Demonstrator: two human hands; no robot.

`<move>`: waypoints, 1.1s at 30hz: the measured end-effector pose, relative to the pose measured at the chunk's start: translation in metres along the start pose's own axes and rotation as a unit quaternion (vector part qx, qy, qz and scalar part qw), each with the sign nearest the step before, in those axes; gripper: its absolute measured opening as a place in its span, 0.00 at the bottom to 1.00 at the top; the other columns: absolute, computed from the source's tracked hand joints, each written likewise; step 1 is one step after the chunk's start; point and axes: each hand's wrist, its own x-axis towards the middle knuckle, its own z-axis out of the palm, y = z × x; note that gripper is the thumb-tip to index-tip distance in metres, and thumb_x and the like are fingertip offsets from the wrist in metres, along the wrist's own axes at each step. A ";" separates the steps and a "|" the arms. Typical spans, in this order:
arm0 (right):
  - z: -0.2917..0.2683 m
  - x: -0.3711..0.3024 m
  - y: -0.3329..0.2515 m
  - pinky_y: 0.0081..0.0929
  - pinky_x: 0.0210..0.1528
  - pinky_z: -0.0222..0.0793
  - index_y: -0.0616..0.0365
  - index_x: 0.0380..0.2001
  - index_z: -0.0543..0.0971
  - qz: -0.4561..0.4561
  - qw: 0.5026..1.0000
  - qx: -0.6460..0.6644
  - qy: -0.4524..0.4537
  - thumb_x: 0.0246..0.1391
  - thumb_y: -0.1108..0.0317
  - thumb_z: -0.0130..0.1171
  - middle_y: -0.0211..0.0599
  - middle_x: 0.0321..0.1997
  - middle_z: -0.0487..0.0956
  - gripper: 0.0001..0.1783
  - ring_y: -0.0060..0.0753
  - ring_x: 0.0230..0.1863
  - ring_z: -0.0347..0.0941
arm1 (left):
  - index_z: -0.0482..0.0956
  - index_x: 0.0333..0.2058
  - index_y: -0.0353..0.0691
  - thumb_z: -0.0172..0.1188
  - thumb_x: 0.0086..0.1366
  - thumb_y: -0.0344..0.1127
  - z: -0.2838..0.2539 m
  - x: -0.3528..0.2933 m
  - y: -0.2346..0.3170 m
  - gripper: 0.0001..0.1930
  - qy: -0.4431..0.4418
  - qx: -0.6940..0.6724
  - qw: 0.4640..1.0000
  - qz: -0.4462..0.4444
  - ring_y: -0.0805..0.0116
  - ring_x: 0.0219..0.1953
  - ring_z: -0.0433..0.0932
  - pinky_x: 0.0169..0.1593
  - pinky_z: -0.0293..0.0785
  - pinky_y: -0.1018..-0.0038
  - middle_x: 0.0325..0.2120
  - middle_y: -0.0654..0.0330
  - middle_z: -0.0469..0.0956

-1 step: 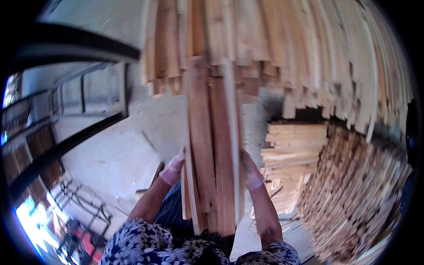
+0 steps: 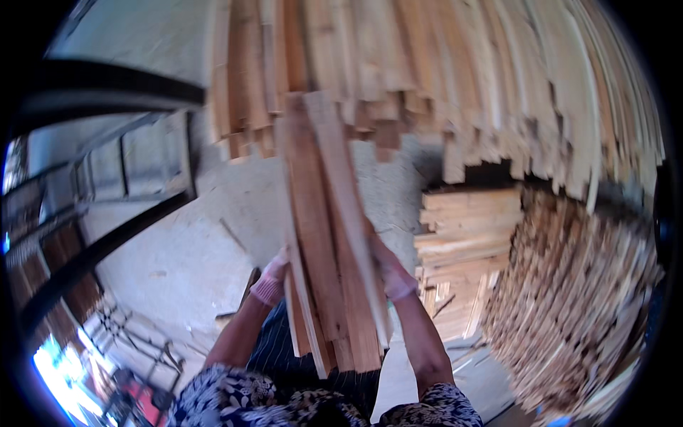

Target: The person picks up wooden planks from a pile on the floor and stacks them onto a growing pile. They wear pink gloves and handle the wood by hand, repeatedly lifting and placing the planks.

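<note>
- A bundle of wooden slats (image 2: 331,235) stands on end in the middle of the frame, squeezed from both sides, likely so the loose pieces stay together.
- The slats are long, thin, reddish-brown, with uneven ends fanning at the bottom.
- The left hand (image 2: 272,279) and right hand (image 2: 390,274), both in pink gloves, press flat against its sides.
- Stacked boards (image 2: 455,78) fill the upper right; another pile (image 2: 576,299) sits at right.

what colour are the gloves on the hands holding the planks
Pink, seen in the head view: left hand, right hand.
</note>
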 end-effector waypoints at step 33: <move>-0.640 -0.432 0.303 0.38 0.66 0.60 0.56 0.73 0.45 -0.220 0.737 0.089 0.633 0.49 0.48 0.69 0.49 0.67 0.64 0.59 0.44 0.66 0.63 | 0.80 0.40 0.35 0.59 0.67 0.42 0.387 0.122 -0.739 0.14 -0.324 0.726 0.605 -0.037 0.65 0.48 0.78 0.56 0.70 0.69 0.43 0.60 0.81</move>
